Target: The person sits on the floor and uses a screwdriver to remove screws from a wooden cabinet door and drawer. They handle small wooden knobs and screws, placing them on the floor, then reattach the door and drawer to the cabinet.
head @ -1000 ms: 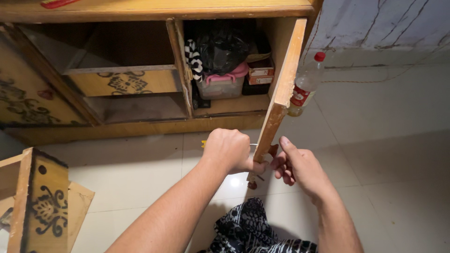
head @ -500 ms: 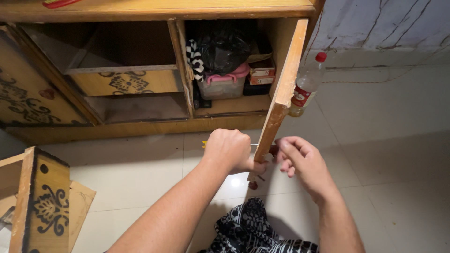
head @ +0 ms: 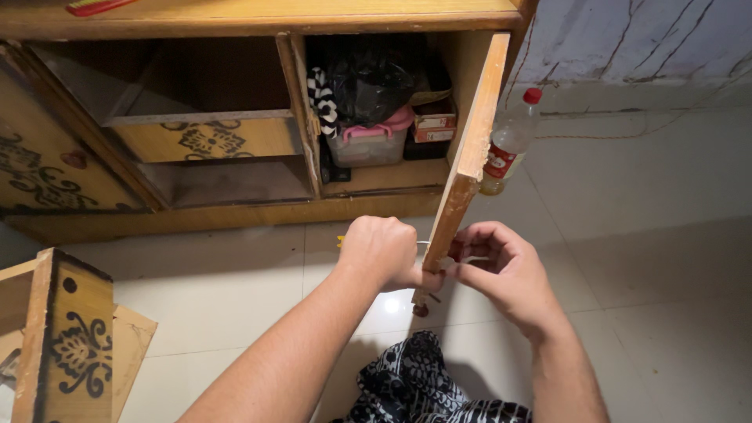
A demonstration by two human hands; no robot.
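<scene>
Cabinet door (head: 468, 149), a stiff wooden panel swung open from the cabinet (head: 235, 16), looks rigid and fairly light, best gripped at its lower free edge. Left hand (head: 384, 252) clenches there, apparently around a yellow-handled tool; right hand (head: 501, 270) pinches something small beside it. Behind the door stands a plastic bottle (head: 507, 145).
</scene>
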